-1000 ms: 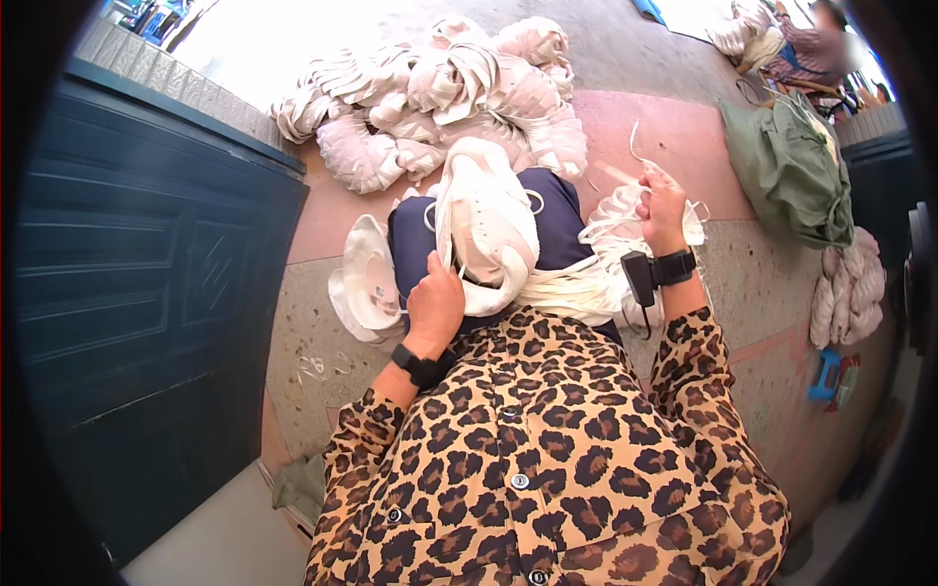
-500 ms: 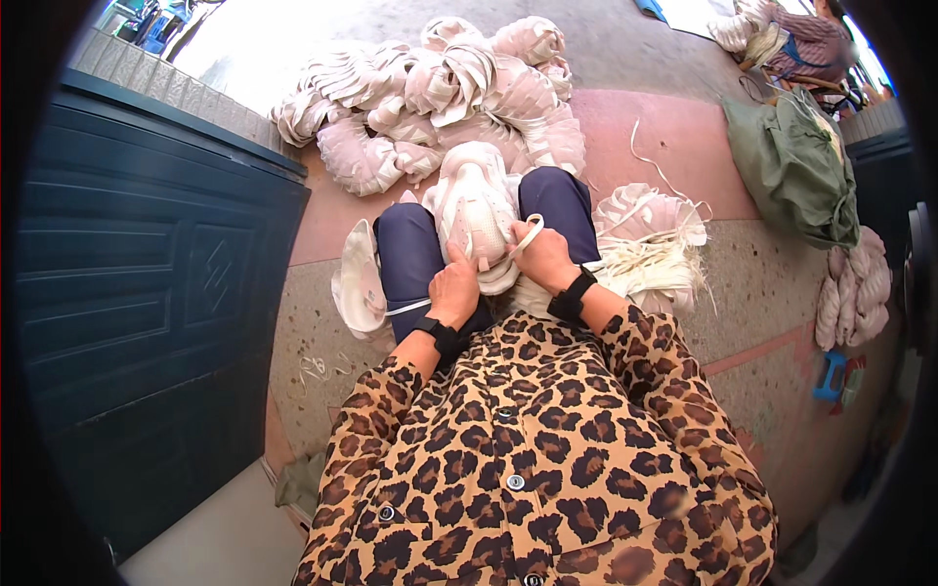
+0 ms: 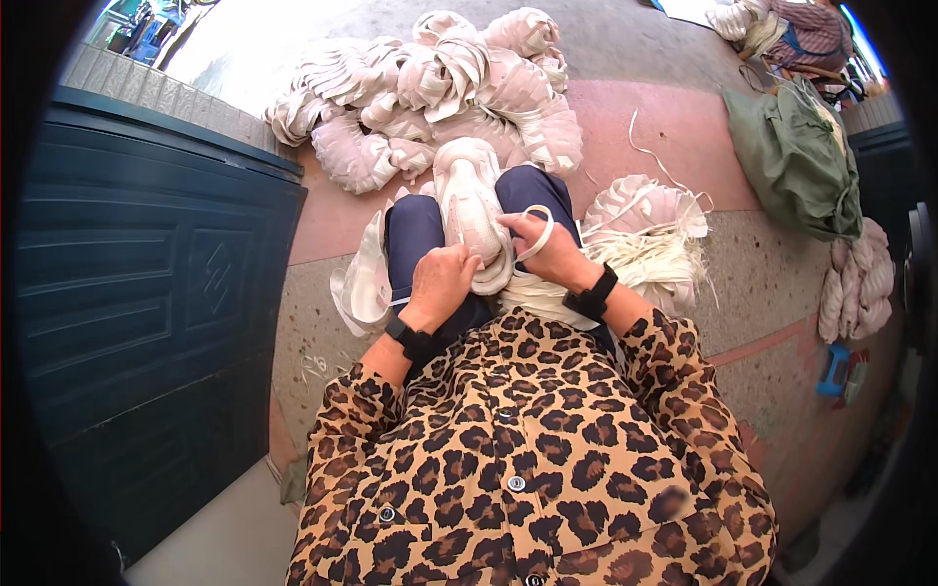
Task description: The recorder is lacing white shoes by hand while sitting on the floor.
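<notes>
A white and pale-pink shoe upper (image 3: 471, 200) lies between my knees, its rounded end toward me. My left hand (image 3: 440, 283) is closed at its near left side, thumb and fingers pinched together; a narrow white strip runs by its wrist. My right hand (image 3: 549, 252) is closed on a white shoelace (image 3: 547, 223), which bends in a loop above the knuckles. Its fingertips meet the right side of the upper. Just left of my left knee hangs another pale upper (image 3: 363, 283). A bunch of loose white laces (image 3: 650, 256) lies by my right thigh.
Ahead is a big heap of bundled pale-pink uppers (image 3: 420, 98). More uppers (image 3: 640, 203) sit behind the laces. A green sack (image 3: 796, 161), another bundle (image 3: 858, 283) and a blue object (image 3: 833, 369) are at right. A dark blue door (image 3: 147, 283) stands left. Another person (image 3: 811, 34) sits far right.
My left hand has shifted slightly left and its fingers now pinch at the upper's side. My right hand has moved a little right, and the lace loop looks wider.
</notes>
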Action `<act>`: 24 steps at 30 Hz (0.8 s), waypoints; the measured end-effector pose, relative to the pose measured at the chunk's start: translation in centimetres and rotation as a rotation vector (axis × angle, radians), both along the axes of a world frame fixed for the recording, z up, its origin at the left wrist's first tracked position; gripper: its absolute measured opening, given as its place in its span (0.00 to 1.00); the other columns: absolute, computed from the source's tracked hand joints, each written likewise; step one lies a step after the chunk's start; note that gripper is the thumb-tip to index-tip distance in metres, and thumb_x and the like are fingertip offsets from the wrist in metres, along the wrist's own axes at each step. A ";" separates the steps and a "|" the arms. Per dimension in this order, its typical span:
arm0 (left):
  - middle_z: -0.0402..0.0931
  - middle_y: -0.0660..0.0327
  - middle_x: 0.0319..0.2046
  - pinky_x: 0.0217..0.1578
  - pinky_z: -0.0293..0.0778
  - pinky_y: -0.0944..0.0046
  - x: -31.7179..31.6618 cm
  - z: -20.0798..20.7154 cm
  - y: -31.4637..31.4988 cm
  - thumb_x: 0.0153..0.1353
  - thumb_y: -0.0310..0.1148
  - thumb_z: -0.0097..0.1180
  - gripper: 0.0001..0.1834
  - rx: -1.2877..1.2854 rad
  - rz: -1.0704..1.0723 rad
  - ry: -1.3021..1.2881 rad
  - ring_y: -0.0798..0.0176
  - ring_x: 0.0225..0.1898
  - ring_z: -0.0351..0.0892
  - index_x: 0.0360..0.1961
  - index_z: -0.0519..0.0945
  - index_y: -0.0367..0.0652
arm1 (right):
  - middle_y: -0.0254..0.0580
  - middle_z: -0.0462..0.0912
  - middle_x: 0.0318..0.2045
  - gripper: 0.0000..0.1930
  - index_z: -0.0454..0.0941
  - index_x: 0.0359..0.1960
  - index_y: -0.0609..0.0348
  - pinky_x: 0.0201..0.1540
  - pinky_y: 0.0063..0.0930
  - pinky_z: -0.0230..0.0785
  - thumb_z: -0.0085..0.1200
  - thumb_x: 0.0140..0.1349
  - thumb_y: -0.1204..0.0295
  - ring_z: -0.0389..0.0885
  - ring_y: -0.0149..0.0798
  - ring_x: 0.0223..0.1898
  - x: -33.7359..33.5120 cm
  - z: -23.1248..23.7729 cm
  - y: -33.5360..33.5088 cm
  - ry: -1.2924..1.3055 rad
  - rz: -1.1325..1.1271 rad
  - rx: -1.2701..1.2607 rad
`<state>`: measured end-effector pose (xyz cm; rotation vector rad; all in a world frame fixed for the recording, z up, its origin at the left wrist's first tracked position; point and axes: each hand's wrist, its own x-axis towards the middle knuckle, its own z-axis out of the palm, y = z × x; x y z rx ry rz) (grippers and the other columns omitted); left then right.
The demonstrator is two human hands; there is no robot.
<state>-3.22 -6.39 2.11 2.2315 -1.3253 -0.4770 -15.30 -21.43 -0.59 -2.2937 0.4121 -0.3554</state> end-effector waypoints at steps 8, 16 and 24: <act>0.74 0.47 0.21 0.29 0.71 0.54 -2.2 -1.0 0.2 0.54 0.30 0.51 0.08 -0.071 -0.131 0.095 0.46 0.27 0.76 0.28 0.75 0.35 | 0.47 0.76 0.28 0.10 0.75 0.34 0.56 0.32 0.39 0.70 0.49 0.55 0.65 0.77 0.50 0.31 -1.8 0.6 0.1 0.402 0.299 -0.055; 0.67 0.62 0.24 0.28 0.65 0.63 0.5 -3.1 -0.7 0.42 0.32 0.57 0.09 -0.046 -0.246 -0.535 0.60 0.31 0.68 0.24 0.71 0.45 | 0.50 0.77 0.30 0.14 0.72 0.43 0.58 0.34 0.37 0.70 0.49 0.54 0.71 0.77 0.50 0.33 -2.3 0.0 0.2 0.203 0.181 0.055; 0.69 0.62 0.25 0.32 0.62 0.65 1.1 -3.0 -2.9 0.45 0.30 0.49 0.03 0.013 -0.491 -0.704 0.62 0.33 0.68 0.24 0.70 0.45 | 0.29 0.72 0.20 0.13 0.73 0.39 0.58 0.09 0.14 0.54 0.44 0.62 0.61 0.62 0.19 0.12 -3.6 2.9 -5.5 0.305 -0.447 0.964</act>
